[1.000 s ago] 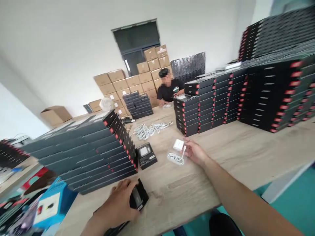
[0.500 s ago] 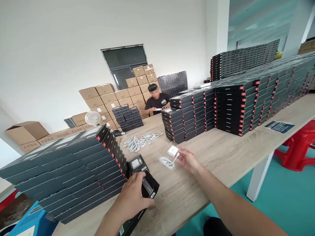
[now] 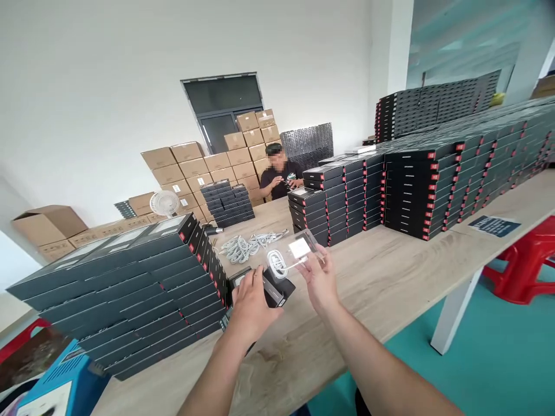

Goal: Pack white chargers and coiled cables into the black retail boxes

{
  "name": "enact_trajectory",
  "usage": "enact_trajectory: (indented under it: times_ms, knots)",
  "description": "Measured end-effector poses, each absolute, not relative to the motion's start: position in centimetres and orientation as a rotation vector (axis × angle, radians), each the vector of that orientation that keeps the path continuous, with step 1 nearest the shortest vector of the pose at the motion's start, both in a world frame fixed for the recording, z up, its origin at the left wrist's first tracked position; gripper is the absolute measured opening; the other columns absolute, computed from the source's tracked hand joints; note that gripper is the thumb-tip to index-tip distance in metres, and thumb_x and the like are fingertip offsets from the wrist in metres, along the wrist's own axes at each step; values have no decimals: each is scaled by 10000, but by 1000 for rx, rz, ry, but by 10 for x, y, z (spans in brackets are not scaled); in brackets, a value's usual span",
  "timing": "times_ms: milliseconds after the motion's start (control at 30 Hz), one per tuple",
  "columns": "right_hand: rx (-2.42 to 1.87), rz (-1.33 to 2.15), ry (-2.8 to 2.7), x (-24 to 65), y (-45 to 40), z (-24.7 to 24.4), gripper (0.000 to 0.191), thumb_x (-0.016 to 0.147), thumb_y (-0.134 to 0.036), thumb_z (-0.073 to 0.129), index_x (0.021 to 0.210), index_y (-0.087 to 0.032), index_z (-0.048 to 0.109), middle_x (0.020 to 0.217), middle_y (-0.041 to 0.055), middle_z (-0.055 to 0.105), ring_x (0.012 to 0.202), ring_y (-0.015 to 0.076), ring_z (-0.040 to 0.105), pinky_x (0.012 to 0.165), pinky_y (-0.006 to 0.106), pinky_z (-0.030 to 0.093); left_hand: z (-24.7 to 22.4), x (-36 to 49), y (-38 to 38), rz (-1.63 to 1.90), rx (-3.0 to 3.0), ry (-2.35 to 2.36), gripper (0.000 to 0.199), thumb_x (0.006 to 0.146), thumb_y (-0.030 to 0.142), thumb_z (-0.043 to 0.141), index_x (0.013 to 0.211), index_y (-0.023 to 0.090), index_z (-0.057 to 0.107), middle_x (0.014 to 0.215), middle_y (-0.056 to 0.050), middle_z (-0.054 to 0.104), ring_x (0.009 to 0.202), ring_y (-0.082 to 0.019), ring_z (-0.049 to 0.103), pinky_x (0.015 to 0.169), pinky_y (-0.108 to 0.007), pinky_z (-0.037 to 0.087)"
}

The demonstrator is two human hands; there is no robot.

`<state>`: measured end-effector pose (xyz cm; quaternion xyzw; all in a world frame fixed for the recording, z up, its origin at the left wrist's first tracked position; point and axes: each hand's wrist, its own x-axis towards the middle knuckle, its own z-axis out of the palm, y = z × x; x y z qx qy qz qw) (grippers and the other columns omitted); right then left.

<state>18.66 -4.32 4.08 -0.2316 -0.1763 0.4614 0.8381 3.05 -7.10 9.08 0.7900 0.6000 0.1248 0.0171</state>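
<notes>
A clear plastic tray (image 3: 307, 238) holds a white charger block (image 3: 299, 248) and a coiled white cable (image 3: 276, 263). My right hand (image 3: 319, 276) grips its right side, fingers closed on the edge. My left hand (image 3: 254, 300) is closed on an open black box (image 3: 273, 289), whose flap sticks out to the right. The tray's left part hangs just over this box. Part of the box is hidden under my left hand. Tall stacks of black boxes (image 3: 143, 300) stand directly to the left of my left hand.
Bundled white cables (image 3: 247, 247) lie on the wooden table (image 3: 373, 289) beyond my hands. Rows of black boxes (image 3: 405, 196) line the right. A person (image 3: 281, 173) sits across the table, hands raised. A white fan (image 3: 165, 203) and a red stool (image 3: 520, 266) are also visible.
My right hand has lifted the tray with charger and cable off the table and moved it left, over the black box. My left hand and the box have shifted up and right.
</notes>
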Motion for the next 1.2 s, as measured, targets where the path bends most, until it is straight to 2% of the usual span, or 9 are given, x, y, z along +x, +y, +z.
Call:
enact_trajectory:
  times_ms: [233,433,567,700,833,933,1000,1100,1200]
  knots:
    - [-583,993,-605,204,-49,31,516,773,-444,771,1208,-324,521,1092,25,644,939,190,656,829,378,594,77,23,-59,616,2555,1815,927,664,278,660,1497,188,263,1491,-164,430,1401,-323,369,1132,-467,236]
    - [-628,1028,-736,212,-57,39,551,756,-510,778,1199,-315,515,1029,44,675,906,216,662,804,404,604,74,22,-52,722,2479,1701,965,607,244,678,1492,202,296,1513,-168,410,1425,-354,342,1151,-479,231]
    - [-725,957,-831,217,-69,54,551,768,-480,764,1221,-291,513,1039,61,675,917,218,662,772,381,603,76,26,-60,737,2302,1610,982,612,255,703,1494,196,275,1518,-168,387,1427,-355,343,1160,-484,243]
    - [-781,863,-888,226,-78,73,537,691,-410,810,1135,-256,551,962,34,676,832,186,647,698,323,591,78,36,-66,879,2259,1513,977,619,273,754,1476,184,293,1450,-167,429,1389,-356,379,1145,-491,282]
    - [-742,995,-918,234,-75,90,506,722,-409,789,1161,-260,584,972,29,694,889,197,660,751,351,593,77,43,-59,1012,2174,1401,1014,607,245,787,1481,218,274,1455,-140,412,1393,-342,370,1151,-495,274]
    - [-670,1200,-932,237,-73,99,477,780,-491,714,1182,-247,629,986,60,717,931,232,680,754,372,590,76,46,-57,1089,2090,1305,986,611,226,782,1461,229,282,1466,-130,407,1387,-326,385,1149,-480,294]
    - [-633,1220,-954,239,-69,101,511,811,-521,666,1239,-245,626,994,75,731,979,250,686,818,401,574,73,49,-56,1163,2038,1281,966,627,227,772,1453,228,270,1484,-130,390,1395,-315,383,1158,-471,292]
    - [-704,1065,-1103,243,-60,101,493,781,-394,734,1249,-269,646,1021,57,731,1034,231,661,913,393,527,67,53,-53,1282,1947,1273,950,654,228,756,1453,239,243,1500,-127,365,1406,-308,375,1173,-471,278]
    - [-816,1026,-1334,243,-54,98,480,699,-188,758,1168,-275,700,1029,29,709,965,202,646,807,330,544,59,58,-53,1390,1880,1247,960,666,231,753,1461,249,216,1508,-127,345,1415,-305,365,1178,-470,283]
